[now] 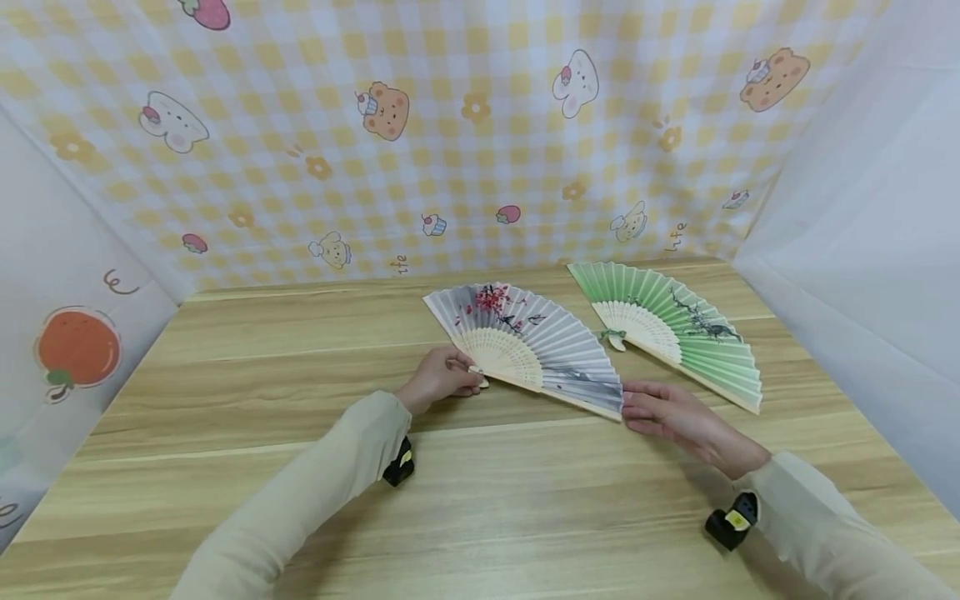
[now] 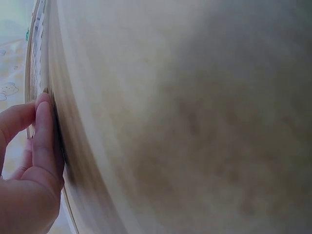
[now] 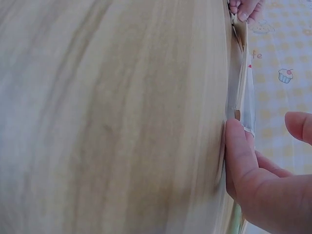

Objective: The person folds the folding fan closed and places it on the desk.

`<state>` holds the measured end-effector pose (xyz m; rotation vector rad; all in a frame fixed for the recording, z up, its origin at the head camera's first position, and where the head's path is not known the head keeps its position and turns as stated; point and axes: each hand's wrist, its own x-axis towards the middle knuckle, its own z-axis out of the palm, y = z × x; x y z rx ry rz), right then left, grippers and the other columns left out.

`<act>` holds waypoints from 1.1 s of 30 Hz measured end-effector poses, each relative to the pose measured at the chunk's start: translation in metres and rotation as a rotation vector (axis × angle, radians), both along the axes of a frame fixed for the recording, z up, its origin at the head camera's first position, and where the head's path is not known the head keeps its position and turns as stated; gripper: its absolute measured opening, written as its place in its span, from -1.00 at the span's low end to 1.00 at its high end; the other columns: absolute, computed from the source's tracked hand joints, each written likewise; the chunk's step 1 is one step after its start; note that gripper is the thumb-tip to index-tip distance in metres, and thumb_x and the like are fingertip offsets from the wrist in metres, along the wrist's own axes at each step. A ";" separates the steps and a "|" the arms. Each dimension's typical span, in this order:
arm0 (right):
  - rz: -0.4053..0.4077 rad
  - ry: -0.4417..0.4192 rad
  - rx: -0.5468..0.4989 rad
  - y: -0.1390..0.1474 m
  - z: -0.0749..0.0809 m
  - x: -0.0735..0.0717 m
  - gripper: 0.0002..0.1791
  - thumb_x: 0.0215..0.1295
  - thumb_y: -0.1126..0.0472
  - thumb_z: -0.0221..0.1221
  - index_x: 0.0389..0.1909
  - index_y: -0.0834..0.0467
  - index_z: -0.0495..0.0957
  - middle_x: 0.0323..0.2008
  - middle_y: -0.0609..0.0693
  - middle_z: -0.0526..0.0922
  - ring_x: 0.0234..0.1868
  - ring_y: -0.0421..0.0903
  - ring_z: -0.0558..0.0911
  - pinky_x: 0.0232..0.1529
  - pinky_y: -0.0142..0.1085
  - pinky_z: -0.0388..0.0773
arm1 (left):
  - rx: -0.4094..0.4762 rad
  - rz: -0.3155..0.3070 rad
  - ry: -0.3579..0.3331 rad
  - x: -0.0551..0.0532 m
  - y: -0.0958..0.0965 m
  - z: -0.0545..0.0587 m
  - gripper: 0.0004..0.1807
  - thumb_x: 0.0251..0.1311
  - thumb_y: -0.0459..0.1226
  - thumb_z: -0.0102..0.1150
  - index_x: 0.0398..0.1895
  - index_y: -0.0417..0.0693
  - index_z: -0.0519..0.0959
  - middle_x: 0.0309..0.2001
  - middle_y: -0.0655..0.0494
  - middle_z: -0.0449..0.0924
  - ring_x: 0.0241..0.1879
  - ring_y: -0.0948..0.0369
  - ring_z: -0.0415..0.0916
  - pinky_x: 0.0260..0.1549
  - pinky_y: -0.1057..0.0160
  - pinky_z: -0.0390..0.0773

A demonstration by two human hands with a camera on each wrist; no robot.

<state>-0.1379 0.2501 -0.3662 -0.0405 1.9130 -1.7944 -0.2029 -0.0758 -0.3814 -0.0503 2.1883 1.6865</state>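
Note:
A spread folding fan, grey and white with red blossoms, lies on the table with its pale ribs showing. At its pivot end my left hand pinches the handle between thumb and fingers; the left wrist view shows the same left hand from the side, the fan edge-on. My right hand is at the fan's right corner, fingertips against the end of the outer rib. In the right wrist view that right hand has fairly straight fingers, and its thumb stands apart from the fan.
A second spread folding fan, green with a dark branch design, lies behind and to the right, near my right hand. A green tassel or cord hangs at its pivot. The wooden table meets a checked cloth backdrop at the back.

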 end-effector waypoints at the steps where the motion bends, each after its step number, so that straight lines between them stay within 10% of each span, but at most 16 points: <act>1: 0.000 0.002 0.005 -0.001 0.000 0.000 -0.37 0.35 0.26 -0.14 0.23 0.54 -0.17 0.03 0.23 0.34 -0.12 -0.23 0.48 -0.03 -0.31 0.45 | 0.004 0.007 -0.005 0.001 0.000 0.000 -0.80 -0.02 -0.50 0.17 -0.31 -0.34 0.42 -0.46 -0.11 0.58 -0.54 0.24 0.55 -0.43 0.32 0.59; 10: 0.023 0.028 0.043 -0.007 0.001 -0.003 -0.39 0.35 0.27 -0.13 0.23 0.54 -0.14 0.23 0.46 -0.02 0.04 -0.10 0.40 0.03 -0.29 0.41 | 0.041 0.057 -0.031 0.008 -0.005 0.001 -0.81 -0.02 -0.52 0.16 -0.31 -0.34 0.41 -0.51 -0.05 0.59 -0.56 0.24 0.55 -0.43 0.33 0.59; 33: 0.032 0.034 0.057 -0.012 -0.002 -0.012 -0.39 0.33 0.28 -0.13 0.22 0.56 -0.13 0.22 0.47 -0.02 0.07 -0.05 0.37 0.01 -0.32 0.42 | 0.068 0.108 -0.004 0.023 -0.011 -0.003 -0.80 -0.04 -0.53 0.17 -0.33 -0.35 0.39 -0.58 -0.05 0.57 -0.59 0.22 0.55 -0.45 0.30 0.59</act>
